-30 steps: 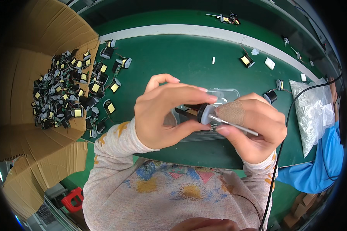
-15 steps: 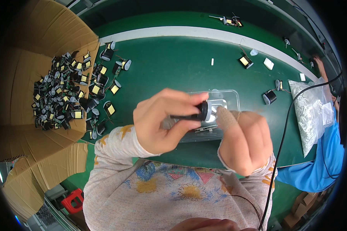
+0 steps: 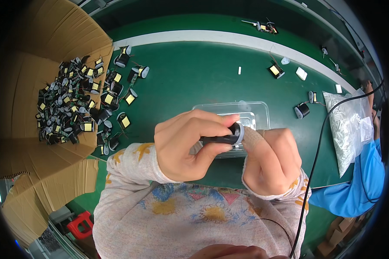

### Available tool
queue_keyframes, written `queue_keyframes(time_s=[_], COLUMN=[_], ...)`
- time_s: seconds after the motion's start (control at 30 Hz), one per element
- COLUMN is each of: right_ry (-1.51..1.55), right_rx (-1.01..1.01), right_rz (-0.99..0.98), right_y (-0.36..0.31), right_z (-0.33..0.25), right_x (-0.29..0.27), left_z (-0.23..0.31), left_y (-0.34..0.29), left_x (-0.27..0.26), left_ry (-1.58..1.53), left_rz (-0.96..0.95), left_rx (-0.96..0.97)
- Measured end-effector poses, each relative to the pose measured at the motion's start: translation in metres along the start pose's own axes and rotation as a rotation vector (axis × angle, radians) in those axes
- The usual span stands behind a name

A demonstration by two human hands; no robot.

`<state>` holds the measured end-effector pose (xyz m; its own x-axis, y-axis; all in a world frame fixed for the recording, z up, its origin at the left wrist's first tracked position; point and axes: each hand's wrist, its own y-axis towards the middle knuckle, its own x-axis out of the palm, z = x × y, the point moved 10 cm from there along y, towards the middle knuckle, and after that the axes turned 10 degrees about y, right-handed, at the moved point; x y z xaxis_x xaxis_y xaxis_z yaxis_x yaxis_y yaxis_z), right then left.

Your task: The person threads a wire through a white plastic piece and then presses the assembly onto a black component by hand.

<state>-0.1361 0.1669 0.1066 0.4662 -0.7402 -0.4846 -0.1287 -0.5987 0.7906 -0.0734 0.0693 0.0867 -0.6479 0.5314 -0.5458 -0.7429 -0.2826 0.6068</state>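
In front of my chest, my left hand (image 3: 179, 144) pinches a black cylindrical part (image 3: 235, 133) with a grey round end cap, thumb below and fingers above. My right hand (image 3: 274, 157) is closed beside it. A beige-wrapped fingertip of the right hand presses at the grey cap; whatever those fingers hold is hidden. Beneath both hands sits a clear plastic tray (image 3: 267, 114), partly covered by them.
To the left, a cardboard box (image 3: 19, 108) holds many small black-and-grey parts with yellow patches; several more (image 3: 124, 120) lie beside it. A bag of white pieces (image 3: 343, 129) lies right, near a person's blue sleeve (image 3: 350, 194). A black cable (image 3: 317, 151) hangs across the right side.
The black part and my left hand have shifted slightly right and down. My right fingertip now meets the grey cap more closely, and the other person's hand at far right has moved.
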Motion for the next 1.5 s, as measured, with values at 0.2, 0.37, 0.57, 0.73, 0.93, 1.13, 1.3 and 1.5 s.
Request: queue_keyframes(time_s=[0.2,0.37,0.57,0.73,0.93,1.13,1.3,1.5], right_ry=[0.105,0.226,0.292,0.145,0.188,0.155,0.15,0.026], right_rx=[0.129,0.336,0.505,0.343,0.357,0.172,0.076,0.185], right_rz=[-0.056,-0.08,0.091,-0.197,-0.872,-0.971,-0.978,-0.952], right_y=[0.012,0.014,0.003,-0.016,-0.072,-0.086,-0.083,-0.085], right_z=[0.029,0.067,0.115,0.106,0.082,0.068,0.057,0.077], right_x=[0.011,0.014,0.004,0.01,0.084,0.121,0.129,0.136], left_z=[-0.034,-0.064,-0.111,-0.28,-0.244,-0.299,-0.346,-0.398], left_y=[0.003,0.009,0.042,0.13,0.139,0.034,-0.096,-0.186], left_x=[0.004,0.014,0.04,0.054,-0.009,-0.104,-0.295,-0.321], left_ry=[-0.204,-0.573,-0.626,-0.549,0.509,1.135,1.663,1.329], left_rz=[-0.04,-0.002,-0.037,0.16,0.265,-0.213,-0.268,-0.284], left_rx=[-0.163,-0.386,-0.417,-0.413,-0.286,-0.372,-0.992,-1.321])
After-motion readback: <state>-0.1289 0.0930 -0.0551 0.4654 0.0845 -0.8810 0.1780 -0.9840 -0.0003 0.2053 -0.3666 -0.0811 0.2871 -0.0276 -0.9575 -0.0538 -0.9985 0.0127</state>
